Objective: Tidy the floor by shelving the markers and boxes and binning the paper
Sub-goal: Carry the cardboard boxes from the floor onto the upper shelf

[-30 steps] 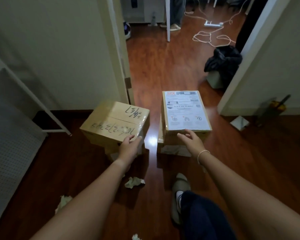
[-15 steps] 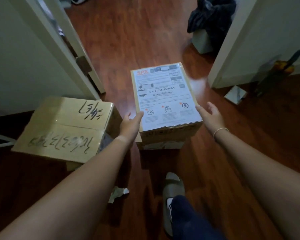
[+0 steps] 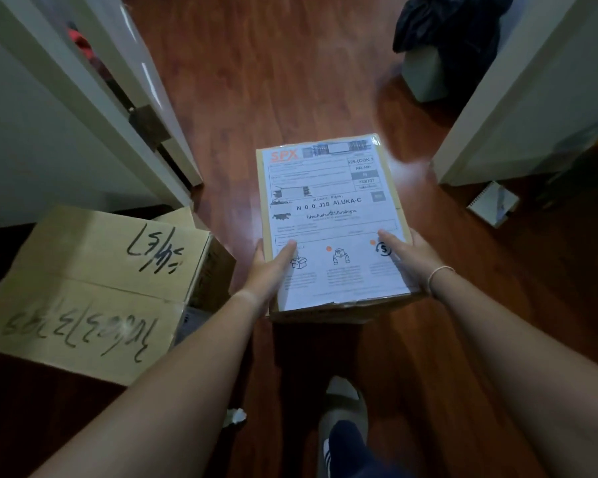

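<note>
We noted a slippered foot (image 3: 342, 405) on the wooden floor (image 3: 290, 81) nearest the camera, with a crumpled paper scrap (image 3: 234, 416) just left of it. Both forearms reached forward. Our left hand (image 3: 271, 269) clasped the left edge of the labelled box (image 3: 328, 215), thumb flat on the label; our right hand (image 3: 413, 258) clasped the right edge likewise, a bracelet at the wrist. We could not tell whether the box was clear of the floor. A second box (image 3: 94, 281), handwritten on top, lay to the left. Farther off lay a notepad (image 3: 492, 203) by the right wall, and a dark-draped bin (image 3: 425, 74) stood beyond.
</note>
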The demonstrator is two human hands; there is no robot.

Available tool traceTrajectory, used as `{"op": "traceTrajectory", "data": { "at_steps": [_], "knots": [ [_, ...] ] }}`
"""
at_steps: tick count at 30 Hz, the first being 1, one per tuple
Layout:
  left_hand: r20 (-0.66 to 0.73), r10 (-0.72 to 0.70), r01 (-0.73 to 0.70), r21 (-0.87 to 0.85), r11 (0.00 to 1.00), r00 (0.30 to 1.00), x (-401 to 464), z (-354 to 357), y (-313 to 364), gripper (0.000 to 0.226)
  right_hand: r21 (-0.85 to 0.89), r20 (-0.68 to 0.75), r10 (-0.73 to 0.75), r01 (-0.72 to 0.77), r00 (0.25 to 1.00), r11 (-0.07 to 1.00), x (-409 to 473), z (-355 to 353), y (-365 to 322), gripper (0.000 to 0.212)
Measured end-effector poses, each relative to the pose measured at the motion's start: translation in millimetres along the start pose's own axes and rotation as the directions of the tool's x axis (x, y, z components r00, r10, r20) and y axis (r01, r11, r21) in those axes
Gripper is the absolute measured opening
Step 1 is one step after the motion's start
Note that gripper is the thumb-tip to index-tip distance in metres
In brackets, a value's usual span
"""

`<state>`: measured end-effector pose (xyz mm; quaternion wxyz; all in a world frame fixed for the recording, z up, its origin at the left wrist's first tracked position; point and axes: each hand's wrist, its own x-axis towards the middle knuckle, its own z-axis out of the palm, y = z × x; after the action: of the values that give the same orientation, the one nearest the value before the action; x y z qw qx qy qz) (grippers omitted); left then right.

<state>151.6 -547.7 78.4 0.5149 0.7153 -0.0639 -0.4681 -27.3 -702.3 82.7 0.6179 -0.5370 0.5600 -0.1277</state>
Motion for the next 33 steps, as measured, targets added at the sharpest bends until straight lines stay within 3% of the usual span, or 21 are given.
{"op": "traceTrajectory", "data": {
  "at_steps": [3, 11, 17, 20, 26, 33],
  "knots": [
    [-0.036, 0.046, -0.046, -0.025, 0.999, 0.998, -1.9, 1.0, -0.8, 0.04, -0.046, 0.023, -0.014, 0.015, 1.0, 0.999, 1.9, -1.1, 2.5, 0.039],
    [0.036, 0.042, -0.043, 0.028, 0.999, 0.998, -53.9, -25.1, 33.3, 0.041, -0.035, 0.129, 0.018, -0.014, 0.991, 0.999, -44.6, -7.8, -22.8, 0.028],
    [0.015, 0.173, -0.173, 0.003, 0.985, 0.985, -142.7, -64.9, 98.4, 0.035, -0.004, 0.221, -0.118, 0.122, 0.968, 0.993, -123.4, -7.0, -103.2, 0.031],
    [-0.014, 0.247, -0.247, 0.009, 0.969, 0.969, -195.6, -92.1, 122.6, 0.046, 0.036, 0.273, -0.2, 0.198, 0.941, 0.979, -169.7, -0.2, -144.4, 0.043],
    [-0.124, 0.428, -0.433, -0.016, 0.901, 0.895, -327.8, -177.8, 163.2, 0.04, 0.179, 0.47, -0.376, 0.331, 0.798, 0.926, -298.9, 41.2, -225.8, 0.041],
    [-0.347, 0.562, -0.612, -0.046, 0.79, 0.751, -480.0, -306.5, 163.8, 0.043, 0.324, 0.684, -0.49, 0.377, 0.54, 0.868, -444.5, 148.8, -272.1, 0.046]
  ]
}}
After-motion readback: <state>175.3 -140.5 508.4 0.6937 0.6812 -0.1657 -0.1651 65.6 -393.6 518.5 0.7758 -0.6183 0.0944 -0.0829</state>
